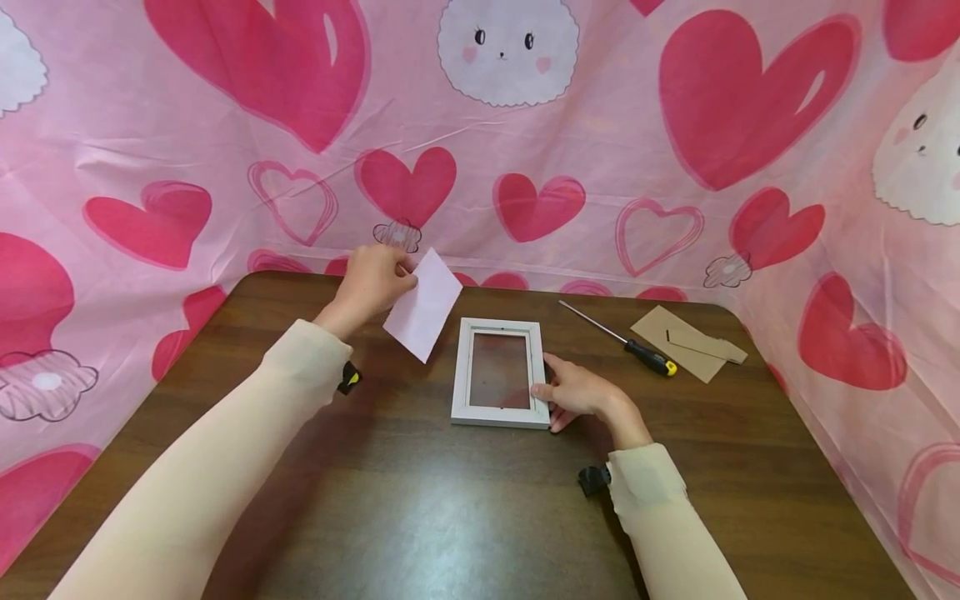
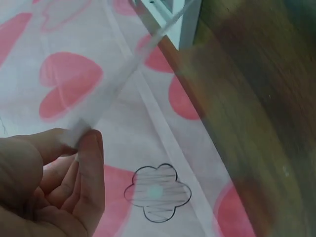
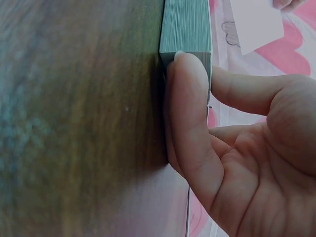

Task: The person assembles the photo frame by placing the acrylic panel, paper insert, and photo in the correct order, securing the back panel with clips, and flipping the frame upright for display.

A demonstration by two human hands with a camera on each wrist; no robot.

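In the head view my left hand (image 1: 372, 279) pinches a white sheet of paper (image 1: 426, 307) by its edge and holds it up, tilted, left of the picture frame. The left wrist view shows the sheet (image 2: 116, 81) nearly edge-on between thumb and fingers. A white picture frame (image 1: 461, 375) lies on the table, its opening showing a smooth, reflective pane. My right hand (image 1: 581, 390) holds its right side, thumb on the top face and fingers along the outer edge. Close up in the right wrist view, the fingers of my right hand (image 3: 237, 148) lie against the frame's side (image 3: 186, 27).
On the brown wooden table (image 1: 390, 508), a screwdriver (image 1: 647, 357) with a black and yellow handle lies right of the frame. Beside it is a brown backing board (image 1: 678, 350) with a strip attached. Pink heart-patterned cloth (image 1: 465, 125) hangs behind and at the sides.
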